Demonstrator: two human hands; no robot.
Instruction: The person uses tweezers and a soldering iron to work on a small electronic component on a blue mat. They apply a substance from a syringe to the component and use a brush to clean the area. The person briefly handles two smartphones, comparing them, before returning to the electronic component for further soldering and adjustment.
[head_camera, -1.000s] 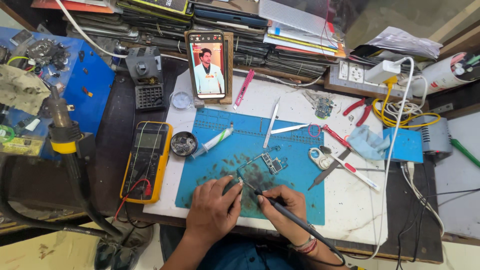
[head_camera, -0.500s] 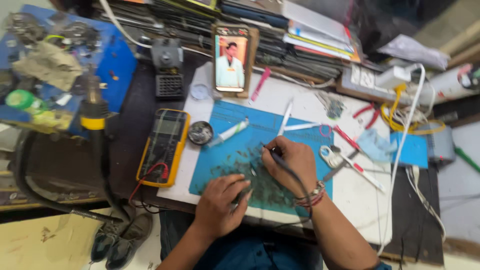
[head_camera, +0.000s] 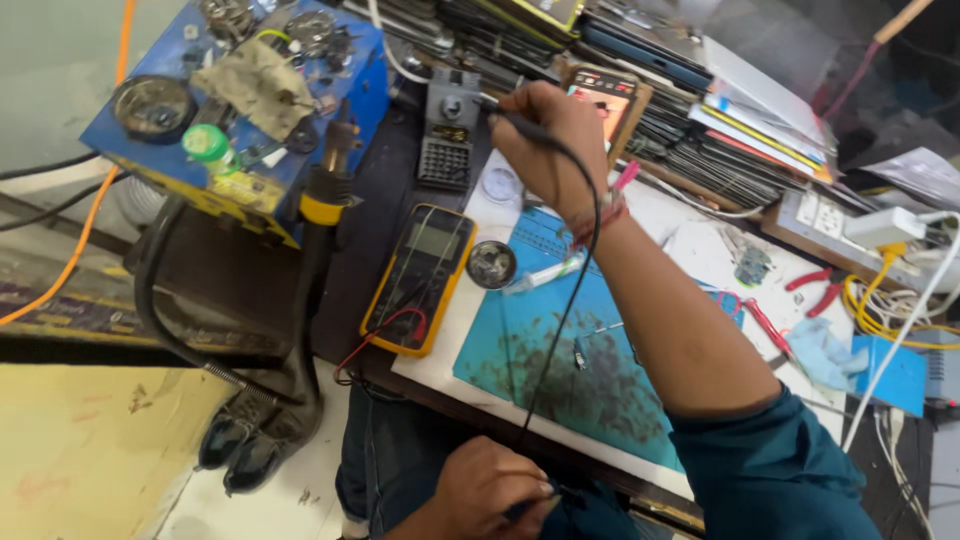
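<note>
My right hand (head_camera: 545, 140) is stretched to the back of the bench, shut on a black soldering iron (head_camera: 512, 118). Its tip points left at a grey stand (head_camera: 452, 110). The iron's black cable (head_camera: 572, 300) trails down across the blue work mat (head_camera: 560, 380). My left hand (head_camera: 485, 490) is low at the table's front edge above my lap, fingers closed around a small dark tool. A phone (head_camera: 608, 92) leans upright just behind my right hand.
A yellow multimeter (head_camera: 418, 275) with red and black leads lies left of the mat, a round tin (head_camera: 491, 264) beside it. A blue cluttered box (head_camera: 240, 110) and a hot-air handle (head_camera: 325, 190) stand far left. Stacked devices (head_camera: 700, 100), red pliers (head_camera: 820, 285) and cables sit right.
My right hand has carried the soldering iron from the blue mat up to the grey stand at the back. My left hand has drawn off the mat to the front edge.
</note>
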